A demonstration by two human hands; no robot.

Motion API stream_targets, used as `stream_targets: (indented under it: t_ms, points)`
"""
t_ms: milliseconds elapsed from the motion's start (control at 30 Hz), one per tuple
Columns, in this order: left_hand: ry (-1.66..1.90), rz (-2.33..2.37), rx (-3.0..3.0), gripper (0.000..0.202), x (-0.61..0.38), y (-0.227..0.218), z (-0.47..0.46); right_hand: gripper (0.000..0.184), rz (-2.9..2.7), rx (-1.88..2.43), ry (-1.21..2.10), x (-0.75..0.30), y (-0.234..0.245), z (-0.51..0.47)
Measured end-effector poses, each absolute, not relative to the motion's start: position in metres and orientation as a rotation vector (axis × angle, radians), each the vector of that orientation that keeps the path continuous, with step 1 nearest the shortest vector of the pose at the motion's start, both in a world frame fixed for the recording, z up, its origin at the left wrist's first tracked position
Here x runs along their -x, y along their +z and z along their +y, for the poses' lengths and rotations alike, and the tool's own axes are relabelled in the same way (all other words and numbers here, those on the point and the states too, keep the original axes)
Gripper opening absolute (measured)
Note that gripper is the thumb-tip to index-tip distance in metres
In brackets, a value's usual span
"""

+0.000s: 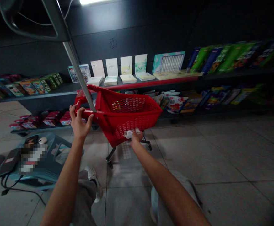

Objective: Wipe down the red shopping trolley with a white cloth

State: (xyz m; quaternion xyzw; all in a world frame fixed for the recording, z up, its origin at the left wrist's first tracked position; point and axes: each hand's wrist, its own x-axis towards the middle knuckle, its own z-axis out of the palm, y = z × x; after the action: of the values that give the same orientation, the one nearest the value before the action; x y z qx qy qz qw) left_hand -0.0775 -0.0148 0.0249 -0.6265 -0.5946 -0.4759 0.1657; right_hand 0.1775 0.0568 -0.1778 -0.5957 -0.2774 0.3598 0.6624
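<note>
1. Trolley basket (133, 117), red plastic, on casters just ahead of me, below the shelf (245, 73).
2. Left hand (79, 123) closed around its handle (89, 113).
3. Right hand (136, 139) holding white tissue (128, 134) against basket's side.

A: What's the left-hand grip (79, 124) on?
B: A red bar (89, 113) of a red plastic wheeled shopping basket (127, 116), beside a slim silver metal pole (77, 72).
A: The right-hand grip (135, 139)?
B: At the basket's mesh wall, fingers (137, 135) on a crumpled white tissue (129, 134).
A: Beyond?
B: Long dark shelves (245, 73) of colourful flat packages (233, 58).
</note>
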Motion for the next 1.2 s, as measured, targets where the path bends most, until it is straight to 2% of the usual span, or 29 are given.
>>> stream_targets:
  t_ms: [167, 267, 367, 467, 567, 833, 967, 1200]
  points:
    - [-1.353, -1.681, 1.778, 0.044, 0.078, 0.024, -0.016, 0.043, -0.593, 1.388, 0.433, -0.205, -0.113, 0.069]
    - [-1.320, -1.708, 1.760, 0.044, 0.077, 0.025, -0.017, 0.043, -0.858, 1.254, 0.177, -0.232, -0.068, 0.068]
    - [-1.319, -1.714, 1.759, 0.045, 0.078, 0.026, -0.018, 0.036, -1.322, 1.158, 0.095, -0.256, -0.042, 0.063]
    - [-1.320, -1.701, 1.786, 0.047, 0.083, 0.027, -0.017, 0.028, -1.701, 1.199, 0.064, -0.266, -0.037, 0.059]
    - [-1.313, -1.684, 1.798, 0.051, 0.092, 0.026, -0.017, 0.026, -1.806, 1.305, 0.013, -0.264, -0.038, 0.055]
    - [-1.296, -1.898, 1.662, 0.067, 0.099, 0.024, -0.029, 0.031, -1.919, 1.347, -0.036, -0.268, -0.033, 0.043]
    - [-1.408, -1.956, 1.554, 0.072, 0.095, 0.020, -0.031, 0.036, -1.933, 1.328, -0.011, -0.286, -0.040, 0.046]
    - [-1.751, -2.069, 1.498, 0.108, 0.079, -0.009, -0.019, 0.037, -1.922, 1.309, -0.002, -0.299, -0.048, 0.042]
